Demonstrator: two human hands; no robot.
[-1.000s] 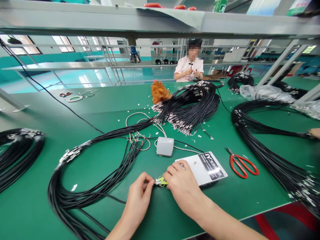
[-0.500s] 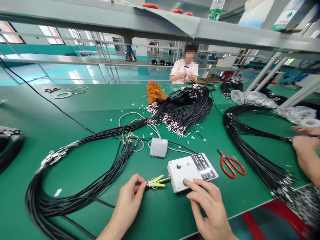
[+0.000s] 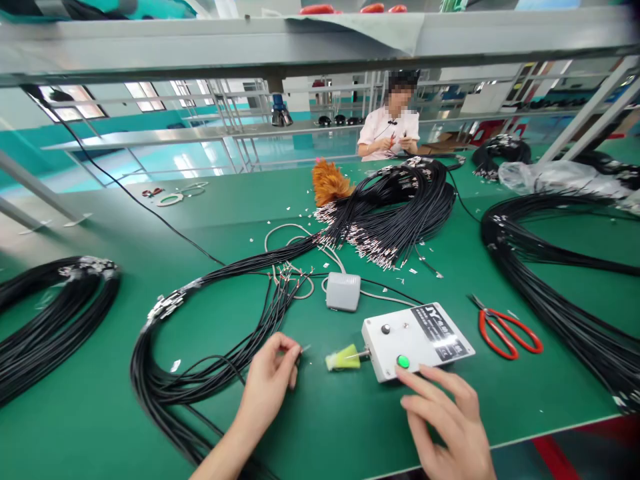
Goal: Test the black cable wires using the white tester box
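Note:
My left hand [image 3: 274, 370] is pinched on the end of a black cable, whose pale tip points right, apart from a yellow-green clip [image 3: 343, 358]. That clip looks smeared by motion on the metal shaft of a white control box [image 3: 387, 340]. A bright green button [image 3: 403, 361] shows on the box. My right hand [image 3: 447, 413] has its fingers spread, the index fingertip at the box's front edge just below the button. Left of my left hand curves a bundle of black cables [image 3: 145, 353], its stripped ends fanned near the middle of the table.
A grey foot pedal [image 3: 343, 292] lies behind the box. Red-handled scissors [image 3: 509, 333] lie to its right. More cable coils [image 3: 400, 213] rest on the green table, beside an orange-brown fluffy duster [image 3: 330, 183]. Across the table sits a person [image 3: 390, 130]. A shelf [image 3: 200, 47] spans overhead.
My left hand has drawn the cable tip leftward out of the clip, which has turned blurred. My right fingers have slid off the button, now showing bright green. The view has swung left.

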